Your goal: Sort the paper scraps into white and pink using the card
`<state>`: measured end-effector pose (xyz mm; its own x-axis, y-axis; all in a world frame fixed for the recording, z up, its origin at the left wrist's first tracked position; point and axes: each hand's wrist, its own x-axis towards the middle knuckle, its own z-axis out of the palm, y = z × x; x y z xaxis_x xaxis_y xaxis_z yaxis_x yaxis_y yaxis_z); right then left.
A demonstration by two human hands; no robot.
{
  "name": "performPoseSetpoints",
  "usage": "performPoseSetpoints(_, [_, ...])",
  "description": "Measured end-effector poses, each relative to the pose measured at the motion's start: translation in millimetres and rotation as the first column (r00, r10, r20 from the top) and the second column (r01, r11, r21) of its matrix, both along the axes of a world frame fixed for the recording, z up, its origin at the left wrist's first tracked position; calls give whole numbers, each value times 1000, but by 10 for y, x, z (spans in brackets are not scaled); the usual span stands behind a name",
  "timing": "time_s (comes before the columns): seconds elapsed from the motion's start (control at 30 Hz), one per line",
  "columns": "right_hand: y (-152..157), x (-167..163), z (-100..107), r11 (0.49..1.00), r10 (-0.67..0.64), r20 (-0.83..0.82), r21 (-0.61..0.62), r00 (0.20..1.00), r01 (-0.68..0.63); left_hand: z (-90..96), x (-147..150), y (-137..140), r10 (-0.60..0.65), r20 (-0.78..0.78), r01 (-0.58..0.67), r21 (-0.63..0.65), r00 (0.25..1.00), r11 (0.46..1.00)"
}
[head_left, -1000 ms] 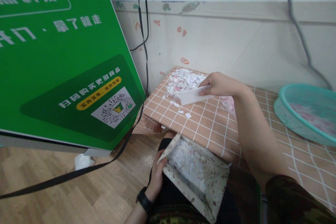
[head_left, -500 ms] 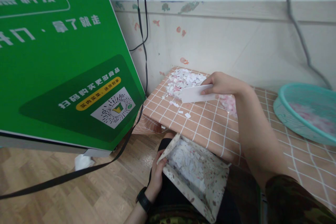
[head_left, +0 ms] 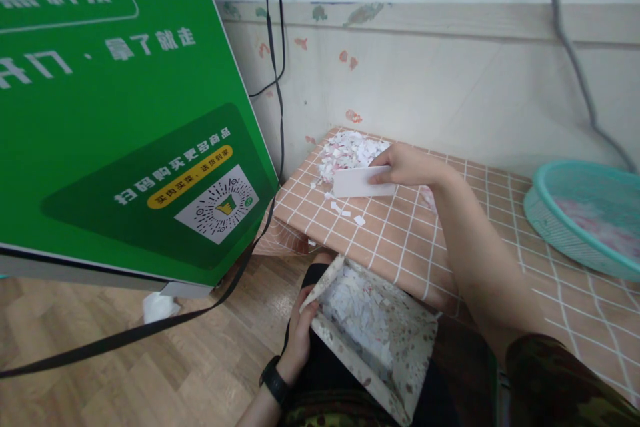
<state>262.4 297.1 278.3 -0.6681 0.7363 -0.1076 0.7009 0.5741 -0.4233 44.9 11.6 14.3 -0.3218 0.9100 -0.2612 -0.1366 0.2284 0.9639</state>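
The right hand (head_left: 405, 163) pinches a flat white card (head_left: 351, 184) beside white-and-pink paper scraps (head_left: 353, 147) on brown-checked cloth (head_left: 420, 240); sweeping hard could scatter them. The left hand (head_left: 300, 332) grips a speckled beige rectangular box (head_left: 345, 361), tippable if loosened.

The person wears a camouflage top (head_left: 330, 408) mottled in brown, dark green and olive-yellow — its right sleeve (head_left: 555, 370) wide and ending near the elbow — with black legwear (head_left: 325, 367) and 1 black watch or band (head_left: 275, 383) at the bare left hand (head_left: 300, 333).
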Motion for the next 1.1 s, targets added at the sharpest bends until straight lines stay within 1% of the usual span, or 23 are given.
performPoseSetpoints(0.07, [2, -30, -20, 999, -23, -9, 35, 1000, 23, -15, -3, 2, 3, -2, -3, 2, 1000, 1000])
performPoseSetpoints(0.17, [6, -84, -59, 998, -35, -31, 55, 999, 37, -25, -11, 12, -5, 4, 5, 0, 1000, 1000])
performPoseSetpoints(0.3, [-1, -138, -98, 999, -4, -55, 44, 999, 6, -8, -21, 26, -42, -3, 42, 19, 999, 999])
performPoseSetpoints(0.5, [-13, -156, -116, 1000, 23, -67, 6, 998, -23, 4, -17, 27, -33, 4, 32, 14, 999, 999])
performPoseSetpoints(0.83, [-47, -219, -125, 999, 44, -73, -3, 996, -45, -16, -7, 33, -6, 17, 6, 1, 1000, 1000])
performPoseSetpoints(1.0, [-43, -152, -69, 998, -11, -20, 65, 1000, 12, 0, -12, 19, -31, 14, 30, 21, 999, 999])
performPoseSetpoints(1.1, [-38, -102, -34, 995, -4, -12, 95, 1000, 5, 15, -13, 8, -21, -2, 21, 18, 1000, 1000])
